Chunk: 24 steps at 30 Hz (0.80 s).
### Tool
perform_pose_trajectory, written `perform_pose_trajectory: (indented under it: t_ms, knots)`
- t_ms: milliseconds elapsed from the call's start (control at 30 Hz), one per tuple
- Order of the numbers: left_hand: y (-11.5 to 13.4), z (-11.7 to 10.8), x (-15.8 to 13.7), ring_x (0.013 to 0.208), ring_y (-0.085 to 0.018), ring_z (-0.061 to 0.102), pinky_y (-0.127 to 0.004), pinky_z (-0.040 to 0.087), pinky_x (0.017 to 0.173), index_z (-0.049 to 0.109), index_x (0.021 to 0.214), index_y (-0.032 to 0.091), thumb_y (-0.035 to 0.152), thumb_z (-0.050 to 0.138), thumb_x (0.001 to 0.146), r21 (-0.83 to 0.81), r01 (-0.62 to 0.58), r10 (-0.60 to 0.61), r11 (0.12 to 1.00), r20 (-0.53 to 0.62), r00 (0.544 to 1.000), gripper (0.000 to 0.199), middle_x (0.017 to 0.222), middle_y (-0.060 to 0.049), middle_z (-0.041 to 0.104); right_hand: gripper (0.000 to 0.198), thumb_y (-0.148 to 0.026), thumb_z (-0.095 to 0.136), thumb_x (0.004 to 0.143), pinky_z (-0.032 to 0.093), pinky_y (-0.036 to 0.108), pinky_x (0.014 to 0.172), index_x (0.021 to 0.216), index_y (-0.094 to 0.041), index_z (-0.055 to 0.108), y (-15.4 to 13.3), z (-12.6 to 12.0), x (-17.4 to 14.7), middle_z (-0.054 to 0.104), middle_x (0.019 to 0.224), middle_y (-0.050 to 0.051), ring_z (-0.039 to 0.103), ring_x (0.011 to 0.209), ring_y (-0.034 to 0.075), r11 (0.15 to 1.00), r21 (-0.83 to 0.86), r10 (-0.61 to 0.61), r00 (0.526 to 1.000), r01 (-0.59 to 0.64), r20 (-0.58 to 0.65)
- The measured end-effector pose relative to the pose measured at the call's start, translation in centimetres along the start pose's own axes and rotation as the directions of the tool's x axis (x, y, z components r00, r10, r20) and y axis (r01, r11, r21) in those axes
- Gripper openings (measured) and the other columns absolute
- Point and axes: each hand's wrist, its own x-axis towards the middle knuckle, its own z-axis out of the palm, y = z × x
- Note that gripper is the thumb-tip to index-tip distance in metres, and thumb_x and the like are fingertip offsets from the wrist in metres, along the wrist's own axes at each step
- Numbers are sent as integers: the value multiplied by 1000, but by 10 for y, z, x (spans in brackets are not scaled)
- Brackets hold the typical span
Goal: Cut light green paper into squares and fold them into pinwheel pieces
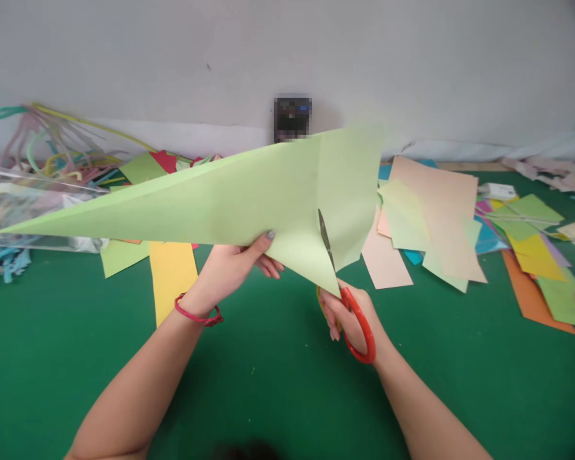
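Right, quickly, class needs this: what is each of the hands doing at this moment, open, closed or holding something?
Left hand: closed, pinching the light green paper.
Right hand: closed, holding the scissors by their handles.

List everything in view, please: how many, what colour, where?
Sheet: one, light green, held up.
Scissors: one, red-handled, at the sheet's edge.
Long paper: one, yellow, left of centre.
Other papers: many, mixed colours, left and right.
Cords: several, mixed colours, rear left.
Bag: one, clear, left.
Scraps: several, blue, far left.
Box: one, white, rear right.
Dark object: one, blurred, by the wall.
Wall: one, pale grey, behind.
Table: one, green, beneath.
Bracelet: one, red, left wrist.
Left hand: one, bare, gripping sheet.
Right hand: one, bare, holding scissors.
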Motion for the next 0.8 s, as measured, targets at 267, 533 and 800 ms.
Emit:
perform_pose_trajectory:
  t_ms: [267,533,800]
  knots:
    - [0,-1,0,55,-16,64,-26,53,65,62,56,18,45,49,82,26,6,-6,1000,4,1000,40,58,-3,68,35,-50,49,82,35,22,32,65,-22,39,-2,3,1,37,36,-9,41,25,10,997,-23,69,997,-70,-45]
    - [-1,-1,0,52,-14,63,-25,53,63,62,57,17,43,50,82,-15,-16,16,1000,10,1000,39,56,-3,67,36,-52,53,79,29,21,33,66,-21,39,4,4,6,34,38,-10,38,27,8,998,22,67,997,-66,-47]
    - [0,-4,-1,57,-15,65,-24,53,66,62,55,17,44,50,82,8,-23,23,1000,-9,1000,40,51,-2,65,34,-54,47,81,29,22,36,77,-22,39,26,4,13,39,53,-7,35,37,7,975,224,-21,996,0,91]
